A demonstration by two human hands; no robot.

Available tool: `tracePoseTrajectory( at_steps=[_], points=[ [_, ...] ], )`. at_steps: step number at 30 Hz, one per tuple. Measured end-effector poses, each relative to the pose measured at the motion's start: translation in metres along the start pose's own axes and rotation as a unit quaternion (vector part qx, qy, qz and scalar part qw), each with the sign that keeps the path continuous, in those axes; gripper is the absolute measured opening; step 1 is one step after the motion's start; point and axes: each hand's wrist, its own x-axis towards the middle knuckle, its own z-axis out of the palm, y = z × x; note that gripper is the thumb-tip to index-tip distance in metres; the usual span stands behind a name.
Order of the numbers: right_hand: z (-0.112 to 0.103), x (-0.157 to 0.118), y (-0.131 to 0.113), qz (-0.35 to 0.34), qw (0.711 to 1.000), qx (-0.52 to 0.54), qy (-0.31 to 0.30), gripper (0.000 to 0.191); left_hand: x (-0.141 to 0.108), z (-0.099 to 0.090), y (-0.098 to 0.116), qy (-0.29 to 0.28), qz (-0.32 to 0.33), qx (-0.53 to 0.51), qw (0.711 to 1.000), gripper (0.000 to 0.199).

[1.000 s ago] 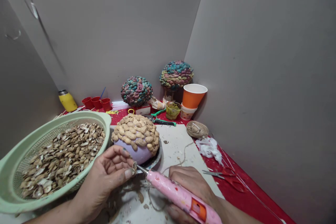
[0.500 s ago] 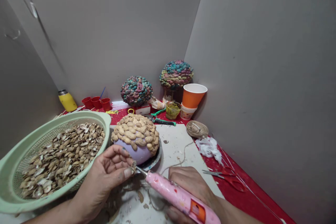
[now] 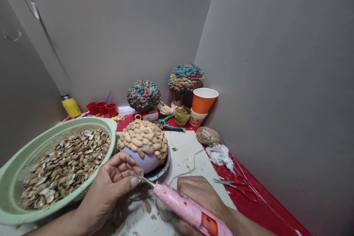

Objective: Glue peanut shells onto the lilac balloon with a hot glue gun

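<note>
Between the thumb and fingers of my left hand is a small peanut shell half. My right hand wraps around a pink hot glue gun, whose metal nozzle meets the shell, at or just inside its hollow. Right behind the shell, a purple balloon rests in a dark bowl; peanut shells cover its upper part, while its lower front is bare. To the left of my left hand stands a green colander full of loose peanut shells.
Two painted shell-covered balls stand at the back, near an orange cup and green-handled pliers. Twine and red scissors lie on the right. Red cups and a yellow bottle stand back left.
Almost nothing differs. The shell in my left hand has tilted slightly, showing more of its rim, and the glue gun's nozzle stays against it.
</note>
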Motion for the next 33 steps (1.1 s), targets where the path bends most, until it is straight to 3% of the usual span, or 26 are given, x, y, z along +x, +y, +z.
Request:
tracePoseTrajectory(
  at_steps=[12, 33],
  points=[
    [-0.0027, -0.0007, 0.0006, 0.022, 0.998, 0.046, -0.019, 0.041, 0.0006, 0.0023, -0.0029, 0.010, -0.004, 0.038, 0.999, 0.032],
    [0.0031, -0.0082, 0.0029, 0.001, 1.000, -0.003, -0.020, 0.042, 0.0002, 0.0023, -0.0019, 0.025, 0.002, 0.041, 0.999, 0.031]
  ],
)
